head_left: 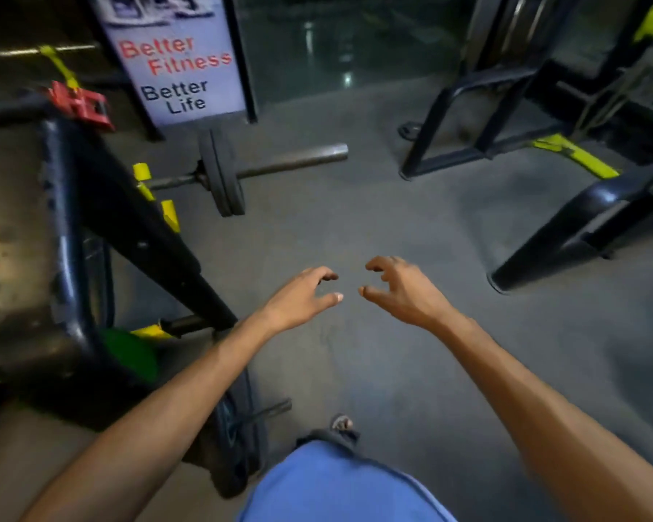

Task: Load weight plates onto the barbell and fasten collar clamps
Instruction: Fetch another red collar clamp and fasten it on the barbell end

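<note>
Holding the bare left hand point(302, 295) and bare right hand point(400, 292) out side by side above the grey gym floor point(374, 227), near each other but not touching, fingers spread and loosely curled, gripping nothing. Facing a long steel barbell point(295, 160) lying on the floor at 11 o'clock from the hands, well apart from them, with a pair of black round weight plates point(221, 173) pressed together on its sleeve and the bare sleeve end pointing toward 2 o'clock. Spotting a red plastic collar clamp point(80, 103) far off at 10 o'clock, up beside a black-and-yellow steel rack frame point(129, 220); cannot tell what it sits on. Seeing a white "Better Fitness Better Life" sign point(181, 69) behind the barbell at 11 o'clock, and another black plate point(238, 427) leaning at 7 o'clock under the left forearm.
</note>
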